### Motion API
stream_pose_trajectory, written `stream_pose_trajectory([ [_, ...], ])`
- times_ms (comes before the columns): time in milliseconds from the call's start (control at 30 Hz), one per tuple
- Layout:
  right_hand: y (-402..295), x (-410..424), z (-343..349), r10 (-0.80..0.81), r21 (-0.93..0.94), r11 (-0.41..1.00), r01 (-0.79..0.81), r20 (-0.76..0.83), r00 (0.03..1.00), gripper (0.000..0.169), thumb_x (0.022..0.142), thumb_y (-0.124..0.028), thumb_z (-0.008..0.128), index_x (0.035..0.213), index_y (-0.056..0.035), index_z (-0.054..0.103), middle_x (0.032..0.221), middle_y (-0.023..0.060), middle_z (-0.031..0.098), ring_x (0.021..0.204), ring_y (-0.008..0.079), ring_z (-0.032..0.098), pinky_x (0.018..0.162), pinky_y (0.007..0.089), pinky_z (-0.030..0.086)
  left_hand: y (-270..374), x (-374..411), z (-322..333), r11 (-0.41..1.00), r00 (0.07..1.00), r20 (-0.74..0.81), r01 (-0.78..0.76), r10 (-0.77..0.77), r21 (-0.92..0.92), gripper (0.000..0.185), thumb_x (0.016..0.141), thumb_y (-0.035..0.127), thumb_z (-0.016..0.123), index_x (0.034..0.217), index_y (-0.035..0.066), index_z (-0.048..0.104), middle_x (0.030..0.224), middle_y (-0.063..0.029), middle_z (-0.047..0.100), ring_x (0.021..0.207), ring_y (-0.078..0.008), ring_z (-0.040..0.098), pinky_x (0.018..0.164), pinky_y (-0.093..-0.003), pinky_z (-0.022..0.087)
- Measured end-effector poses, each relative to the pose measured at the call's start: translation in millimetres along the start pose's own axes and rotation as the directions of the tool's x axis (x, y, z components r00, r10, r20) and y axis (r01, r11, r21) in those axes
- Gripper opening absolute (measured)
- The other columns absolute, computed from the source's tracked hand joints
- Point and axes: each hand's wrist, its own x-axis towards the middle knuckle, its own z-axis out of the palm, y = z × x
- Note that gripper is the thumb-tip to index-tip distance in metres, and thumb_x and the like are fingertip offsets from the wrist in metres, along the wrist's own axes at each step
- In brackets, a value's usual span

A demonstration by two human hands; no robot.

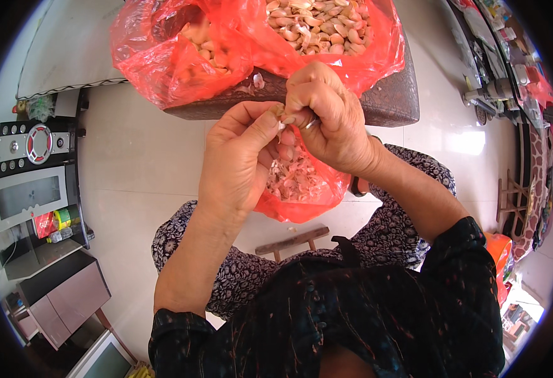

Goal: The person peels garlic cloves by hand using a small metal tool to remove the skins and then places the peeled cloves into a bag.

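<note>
My left hand and my right hand meet at the fingertips around a small garlic clove, which they mostly hide. A ring sits on one right finger. Below them, a red plastic bag holds papery garlic skins. In front of me, a red bag lies open, full of unpeeled garlic cloves. To its left, another red bag has paler cloves inside, partly covered by the plastic.
Both upper bags rest on a brown textured stool, with a scrap of skin by its edge. A small wooden stool is between my legs. A cabinet with audio gear is at left, a cluttered shelf at right.
</note>
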Motion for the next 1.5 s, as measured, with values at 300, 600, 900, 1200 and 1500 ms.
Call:
stream_pose_trajectory([
  [300, -6.7, -1.6, -0.1, -0.054, -0.027, 0.998, 0.055, 0.039, 0.998, 0.028, 0.058, 0.010, 0.063, 0.078, -0.0069, 0.052, 0.084, 0.0067, 0.050, 0.061, 0.0176, 0.056, 0.049, 0.0266, 0.048, 0.3, 5.9, -9.3, 0.984, 0.975, 0.197, 0.130, -0.105, -0.119, 0.012, 0.089, 0.012, 0.053, 0.092, 0.000, 0.053, 0.082, -0.0062, 0.057, 0.073, -0.0135, 0.053, 0.063, -0.0292, 0.046],
  [600, -8.4, -14.0, -1.6, -0.175, -0.003, 0.984, 0.180, 0.238, 0.955, 0.025, 0.060, 0.004, 0.062, 0.076, -0.0069, 0.047, 0.080, 0.0078, 0.056, 0.060, 0.0219, 0.057, 0.046, 0.0298, 0.046, 4.8, 11.7, -14.6, 0.992, 0.993, -0.024, 0.116, -0.117, -0.046, 0.008, 0.087, 0.010, 0.053, 0.089, 0.002, 0.053, 0.086, -0.0052, 0.056, 0.076, -0.0139, 0.052, 0.070, -0.0306, 0.045],
  [900, -7.1, -49.3, 1.8, -0.117, -0.113, 0.970, 0.215, 0.556, 0.823, 0.017, 0.063, -0.009, 0.057, 0.075, -0.0072, 0.046, 0.071, 0.0041, 0.050, 0.057, 0.0203, 0.056, 0.044, 0.0315, 0.047, 6.5, 14.0, -19.3, 0.996, 0.991, 0.120, 0.074, -0.067, -0.051, 0.004, 0.088, 0.006, 0.051, 0.089, 0.002, 0.052, 0.085, -0.0058, 0.052, 0.069, -0.0127, 0.049, 0.066, -0.0291, 0.046],
  [1200, -6.4, -48.9, -5.4, 0.121, -0.027, 0.992, -0.124, 0.501, 0.857, 0.019, 0.062, -0.008, 0.068, 0.076, -0.0062, 0.056, 0.081, 0.0052, 0.057, 0.068, 0.0219, 0.059, 0.054, 0.0313, 0.049, 8.4, 8.4, -16.5, 0.994, 0.999, 0.049, 0.010, -0.015, 0.109, 0.004, 0.087, 0.005, 0.052, 0.089, 0.003, 0.054, 0.081, -0.0045, 0.053, 0.067, -0.0104, 0.050, 0.063, -0.0256, 0.046],
  [1500, -3.4, -17.8, -7.3, 0.191, 0.229, 0.952, -0.205, 0.080, 0.978, 0.012, 0.073, 0.005, 0.066, 0.079, -0.0030, 0.060, 0.078, 0.0043, 0.057, 0.069, 0.0122, 0.057, 0.058, 0.0227, 0.047, 12.6, 0.0, -12.2, 0.935, 0.997, 0.070, -0.003, -0.023, 0.354, 0.013, 0.089, 0.008, 0.049, 0.094, -0.003, 0.056, 0.076, -0.0026, 0.054, 0.063, -0.0083, 0.049, 0.056, -0.0223, 0.041],
])
